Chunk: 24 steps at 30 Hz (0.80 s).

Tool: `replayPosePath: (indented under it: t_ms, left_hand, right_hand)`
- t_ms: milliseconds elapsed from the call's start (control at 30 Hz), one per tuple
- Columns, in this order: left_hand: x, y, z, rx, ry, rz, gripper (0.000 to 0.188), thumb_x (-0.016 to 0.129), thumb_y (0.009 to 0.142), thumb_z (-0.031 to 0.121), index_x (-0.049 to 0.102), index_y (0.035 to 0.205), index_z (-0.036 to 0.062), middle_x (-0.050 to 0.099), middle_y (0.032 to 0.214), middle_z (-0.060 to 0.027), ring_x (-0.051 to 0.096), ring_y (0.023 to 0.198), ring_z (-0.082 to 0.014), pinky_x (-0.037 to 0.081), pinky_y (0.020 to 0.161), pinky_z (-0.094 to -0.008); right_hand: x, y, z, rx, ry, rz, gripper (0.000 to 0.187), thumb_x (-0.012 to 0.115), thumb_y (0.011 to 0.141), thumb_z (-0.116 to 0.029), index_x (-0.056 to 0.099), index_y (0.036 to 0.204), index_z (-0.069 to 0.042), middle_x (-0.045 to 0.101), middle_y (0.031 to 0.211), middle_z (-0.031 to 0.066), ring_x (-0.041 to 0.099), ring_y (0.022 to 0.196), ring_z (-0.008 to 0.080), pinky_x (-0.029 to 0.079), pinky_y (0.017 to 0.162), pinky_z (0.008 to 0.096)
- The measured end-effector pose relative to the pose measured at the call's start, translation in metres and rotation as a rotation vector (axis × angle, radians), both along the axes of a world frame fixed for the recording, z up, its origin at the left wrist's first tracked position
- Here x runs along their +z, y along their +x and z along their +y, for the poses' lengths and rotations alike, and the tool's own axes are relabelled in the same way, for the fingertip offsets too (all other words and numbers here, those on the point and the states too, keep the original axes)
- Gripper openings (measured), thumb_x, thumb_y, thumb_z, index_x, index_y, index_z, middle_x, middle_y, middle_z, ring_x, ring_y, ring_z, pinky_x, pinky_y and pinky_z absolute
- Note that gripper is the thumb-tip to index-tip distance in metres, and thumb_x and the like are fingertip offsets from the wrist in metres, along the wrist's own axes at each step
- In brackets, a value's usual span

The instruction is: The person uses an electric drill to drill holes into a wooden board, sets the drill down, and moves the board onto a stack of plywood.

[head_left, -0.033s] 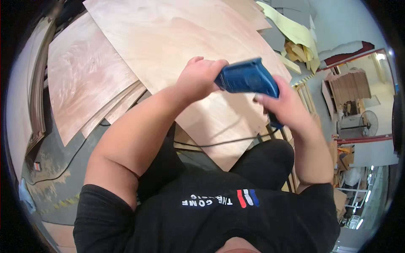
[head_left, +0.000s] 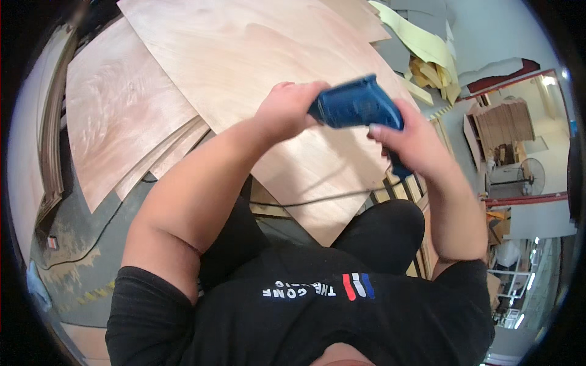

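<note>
Power tool [head_left: 357, 105]: blue, spanning from the left fingers to the right ones, over the large wooden sheet [head_left: 213, 55]; whether it touches the sheet, I cannot tell.
Left hand [head_left: 290, 108]: fingers wrapped about the tool's left end.
Right hand [head_left: 421, 137]: fingers gripping the tool's handle, thumb toward the left hand; some fingertips hidden.
Cord [head_left: 317, 202]: black, running left from near the handle's lower end, nearer the body than both sets of fingers.
Smaller wooden sheet [head_left: 128, 104]: left of the left fingers, its edge overlapped by the large one.
Pale yellow sheet [head_left: 421, 36]: beyond the right fingers, farther from the body.
Fan [head_left: 532, 175]: well right of the right fingers.
</note>
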State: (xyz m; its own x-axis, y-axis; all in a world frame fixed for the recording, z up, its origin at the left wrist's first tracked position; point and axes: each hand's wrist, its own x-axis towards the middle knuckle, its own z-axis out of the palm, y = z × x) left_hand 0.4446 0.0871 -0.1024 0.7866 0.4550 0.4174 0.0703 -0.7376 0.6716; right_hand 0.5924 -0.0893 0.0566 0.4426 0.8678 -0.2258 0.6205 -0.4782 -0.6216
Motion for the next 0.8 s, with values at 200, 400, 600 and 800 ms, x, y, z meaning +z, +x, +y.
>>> replayPosePath:
  t_ms: [200,400,600,800]
  left_hand:
    - [-0.026,0.026,0.035,-0.145,-0.447,-0.254,0.063,0.075,0.093,0.018,0.048,0.149,0.0092,0.065,0.136,-0.017,0.062,0.125,-0.0298,0.048,0.106,-0.0394]
    - [-0.034,0.042,0.033,-0.284,-0.83,-0.266,0.044,0.058,0.105,0.017,0.051,0.147,0.0071,0.066,0.133,-0.013,0.061,0.122,-0.0231,0.047,0.107,-0.0373]
    - [-0.031,0.054,0.031,-0.265,-0.814,-0.214,0.041,0.058,0.105,0.017,0.054,0.144,0.0057,0.069,0.12,-0.0096,0.063,0.11,-0.0175,0.048,0.101,-0.0344]
    - [-0.029,0.056,0.029,-0.29,-0.831,-0.241,0.039,0.058,0.105,0.015,0.055,0.142,0.0056,0.069,0.114,-0.0082,0.062,0.104,-0.016,0.049,0.099,-0.0339]
  right_hand:
    - [0.041,0.014,0.062,0.023,-0.053,-0.136,0.03,0.074,0.092,-0.023,0.062,0.109,-0.001,0.071,0.083,0.0086,0.063,0.063,0.0136,0.053,0.059,0.0299]
    - [0.048,0.022,0.076,0.013,-0.156,-0.163,0.032,0.072,0.092,-0.022,0.061,0.115,-0.002,0.07,0.085,0.0076,0.059,0.065,0.0114,0.051,0.061,0.0283]
    - [0.045,0.027,0.073,0.044,-0.14,-0.186,0.024,0.071,0.093,-0.022,0.063,0.105,-0.003,0.069,0.08,0.0051,0.061,0.064,0.0126,0.053,0.061,0.0294]
    - [0.046,0.031,0.07,0.08,-0.147,-0.211,0.025,0.071,0.093,-0.023,0.064,0.107,-0.003,0.069,0.081,0.005,0.062,0.066,0.0122,0.054,0.063,0.0291]
